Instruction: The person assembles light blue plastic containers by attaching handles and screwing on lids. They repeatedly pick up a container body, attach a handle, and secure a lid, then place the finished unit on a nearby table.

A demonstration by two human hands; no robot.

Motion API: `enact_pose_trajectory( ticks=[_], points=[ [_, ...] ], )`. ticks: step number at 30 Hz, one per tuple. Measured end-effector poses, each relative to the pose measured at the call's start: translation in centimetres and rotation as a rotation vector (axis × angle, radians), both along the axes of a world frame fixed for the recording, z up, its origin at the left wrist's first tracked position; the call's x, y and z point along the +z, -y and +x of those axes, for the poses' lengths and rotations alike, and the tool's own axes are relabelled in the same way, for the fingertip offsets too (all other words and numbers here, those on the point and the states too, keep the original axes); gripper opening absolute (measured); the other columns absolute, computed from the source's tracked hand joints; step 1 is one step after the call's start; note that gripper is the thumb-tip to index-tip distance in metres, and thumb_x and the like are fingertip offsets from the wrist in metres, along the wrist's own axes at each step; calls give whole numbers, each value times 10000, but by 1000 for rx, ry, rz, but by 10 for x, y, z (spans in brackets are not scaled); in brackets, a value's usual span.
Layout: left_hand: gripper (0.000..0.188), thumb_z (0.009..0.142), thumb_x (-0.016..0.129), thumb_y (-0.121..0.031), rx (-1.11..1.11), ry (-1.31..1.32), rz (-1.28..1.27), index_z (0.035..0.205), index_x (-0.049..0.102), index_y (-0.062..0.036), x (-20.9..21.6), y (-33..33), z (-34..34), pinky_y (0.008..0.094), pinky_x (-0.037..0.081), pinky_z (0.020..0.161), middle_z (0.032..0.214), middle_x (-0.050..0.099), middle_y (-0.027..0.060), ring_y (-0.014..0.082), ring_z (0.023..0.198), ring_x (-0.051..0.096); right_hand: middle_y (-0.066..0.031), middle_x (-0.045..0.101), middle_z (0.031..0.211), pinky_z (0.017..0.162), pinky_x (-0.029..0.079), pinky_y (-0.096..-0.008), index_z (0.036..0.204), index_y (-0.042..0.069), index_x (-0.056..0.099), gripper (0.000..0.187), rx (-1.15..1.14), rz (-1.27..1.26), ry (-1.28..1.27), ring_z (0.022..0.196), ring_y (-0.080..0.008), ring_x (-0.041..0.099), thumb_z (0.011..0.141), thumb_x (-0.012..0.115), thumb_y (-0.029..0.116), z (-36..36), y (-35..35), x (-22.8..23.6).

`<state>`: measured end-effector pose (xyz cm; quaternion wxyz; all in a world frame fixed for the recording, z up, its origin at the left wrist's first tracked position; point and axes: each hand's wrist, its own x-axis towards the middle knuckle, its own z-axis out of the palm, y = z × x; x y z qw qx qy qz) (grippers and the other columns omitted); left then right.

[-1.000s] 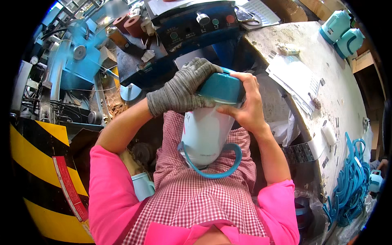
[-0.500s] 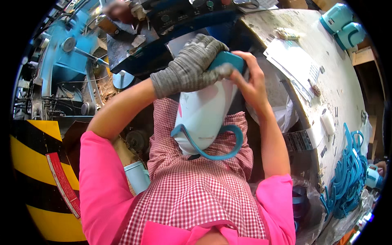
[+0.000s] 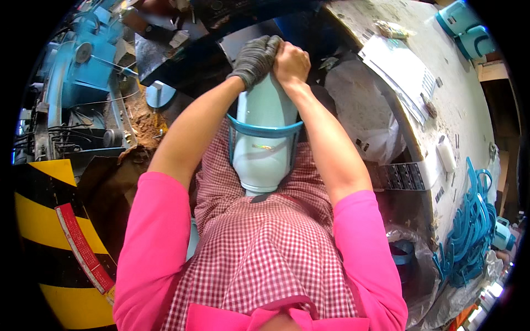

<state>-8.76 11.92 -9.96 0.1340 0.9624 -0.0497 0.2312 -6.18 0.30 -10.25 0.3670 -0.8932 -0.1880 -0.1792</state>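
A pale mint thermos jug (image 3: 264, 163) rests lengthwise on my lap, its narrower end towards my body. Across its near part curves a blue strap-like handle (image 3: 265, 131). My left hand (image 3: 255, 59), in a grey knitted glove, is closed around the jug's far end. Bare and curled, my right hand (image 3: 291, 62) grips the same end, and the two hands touch. The jug's far end is hidden behind them. Below is the red-and-white checked apron (image 3: 259, 237) over my lap.
At right a worn table (image 3: 469, 110) bears papers (image 3: 400, 74), a white roll-like piece (image 3: 446, 154) and a heap of blue straps (image 3: 469, 231). Light-blue jugs (image 3: 464, 30) stand far right. A yellow-and-black striped panel (image 3: 52, 220) and a blue machine (image 3: 88, 71) are at left.
The jug has turned about its length, bringing its handle from the near end across its upper side. My right hand has moved left and curled next to the left; the blue end piece is now hidden.
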Motion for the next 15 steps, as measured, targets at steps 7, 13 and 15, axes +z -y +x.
enact_pose_trajectory(
  ticks=[7,13,15],
  points=[
    [189,927,549,-185,-104,-164,-636,1033,620,-45,42,11,-1,365,516,705,878,655,172,279,812,668,-164,691,836,736,453,-427,774,25,656,405,159,254,55,811,-333,646,992,439,288,-7,42,26],
    [693,885,585,-577,-185,-248,-1249,1295,494,-25,55,-8,-60,368,393,1056,1254,543,148,240,1191,520,-94,588,686,666,440,-317,623,41,557,498,509,1111,-557,652,-187,535,1029,407,287,-22,212,79],
    [889,813,625,-664,-278,-732,-1161,1370,430,0,19,2,-83,415,407,1038,1281,507,179,292,1205,488,-85,569,620,638,427,-292,586,30,558,502,597,1123,-699,617,-150,518,1018,442,259,-24,261,83]
  ],
)
